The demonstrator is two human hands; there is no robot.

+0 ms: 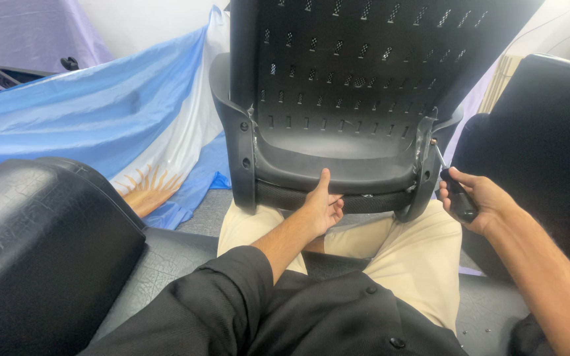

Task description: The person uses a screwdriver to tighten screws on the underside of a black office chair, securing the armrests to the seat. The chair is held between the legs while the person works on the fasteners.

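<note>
Head view, looking down at my lap. A black perforated chair back stands upright on my thighs, its lower rim resting across my light trousers. My left hand closes on that lower rim from below, thumb pressed up against the shell, steadying it. My right hand is wrapped around the dark handle of a screwdriver, whose thin shaft angles up to the chair back's right side bracket, where I judge the tip meets a fastener, though the contact point is too small to confirm. The step in hand appears to be working a screw at that bracket; the next move calls for the tip to be seated squarely and the shell held firm against turning. No container shows. A blue-and-white cloth lies behind, and a black cushion sits at my left.
</note>
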